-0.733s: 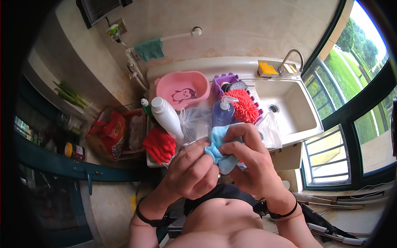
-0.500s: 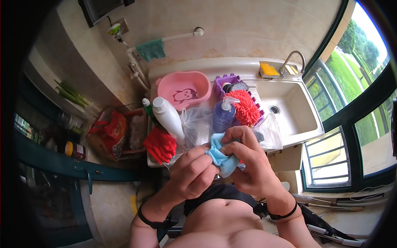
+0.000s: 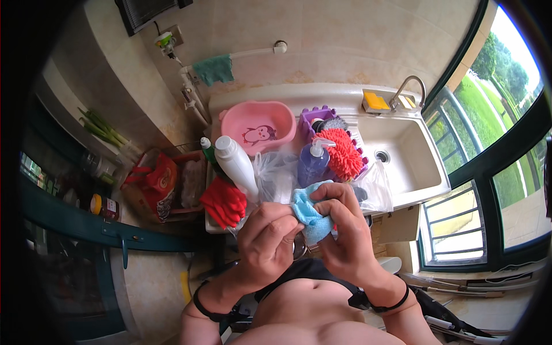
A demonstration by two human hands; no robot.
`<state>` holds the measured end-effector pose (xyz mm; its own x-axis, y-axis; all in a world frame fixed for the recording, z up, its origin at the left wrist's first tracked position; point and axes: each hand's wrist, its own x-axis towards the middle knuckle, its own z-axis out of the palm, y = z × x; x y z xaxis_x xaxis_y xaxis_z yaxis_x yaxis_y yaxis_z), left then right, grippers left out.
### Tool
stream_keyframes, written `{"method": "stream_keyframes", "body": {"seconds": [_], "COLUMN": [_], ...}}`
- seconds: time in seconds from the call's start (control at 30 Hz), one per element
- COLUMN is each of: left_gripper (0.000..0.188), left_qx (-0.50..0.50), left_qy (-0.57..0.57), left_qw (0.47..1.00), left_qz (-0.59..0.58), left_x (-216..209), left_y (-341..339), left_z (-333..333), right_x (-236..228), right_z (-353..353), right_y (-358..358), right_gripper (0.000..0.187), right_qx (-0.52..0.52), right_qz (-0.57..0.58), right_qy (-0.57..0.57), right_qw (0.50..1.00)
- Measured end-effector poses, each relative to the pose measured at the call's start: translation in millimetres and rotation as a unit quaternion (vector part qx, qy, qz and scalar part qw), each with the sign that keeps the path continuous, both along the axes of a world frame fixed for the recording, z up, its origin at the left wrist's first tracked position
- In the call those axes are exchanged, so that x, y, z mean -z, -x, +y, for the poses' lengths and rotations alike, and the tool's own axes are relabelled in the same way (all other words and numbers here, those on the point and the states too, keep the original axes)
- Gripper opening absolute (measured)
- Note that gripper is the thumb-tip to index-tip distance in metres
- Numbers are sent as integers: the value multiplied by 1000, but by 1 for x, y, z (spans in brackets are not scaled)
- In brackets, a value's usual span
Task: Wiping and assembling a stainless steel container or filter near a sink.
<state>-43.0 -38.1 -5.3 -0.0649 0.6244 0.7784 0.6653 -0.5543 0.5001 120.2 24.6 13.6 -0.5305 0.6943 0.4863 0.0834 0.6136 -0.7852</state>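
Light blue cloth is bunched in the right hand, thumb and fingers pinching it; left hand curls in by its left edge. Can't tell what that one's gripping.

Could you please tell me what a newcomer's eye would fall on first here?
Probably the blue cloth, gripped in the right hand near the centre, with the left hand at its edge. Next might come the shaggy red pad left of the white sink, and the pink tub farther left, with its penguin picture.
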Motion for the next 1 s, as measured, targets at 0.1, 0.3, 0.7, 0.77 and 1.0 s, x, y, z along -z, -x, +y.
{"method": "stream_keyframes", "body": {"seconds": [0.1,0.3,0.7,0.77,1.0], "left_gripper": [16,11,13,13,12], "left_qx": [-36,-60,-34,-7,-3], "left_qy": [-13,21,-14,-35,-86], "left_qw": [999,998,998,996,996], "left_qz": [13,-17,-58,-82,10], "left_x": [-3,-1,-2,5,1], "left_y": [-3,3,6,9,12], "left_z": [1,10,8,11,11], "right_x": [-3,3,-7,-5,-23], "right_z": [-5,-8,2,-1,4], "right_y": [6,22,-9,-9,-14], "right_gripper": [31,36,39,35,35], "right_qx": [50,105,31,32,15], "right_qz": [-23,-5,60,70,-11], "right_qy": [-61,-181,-105,-40,-19], "right_qw": [997,978,992,996,1000]}}
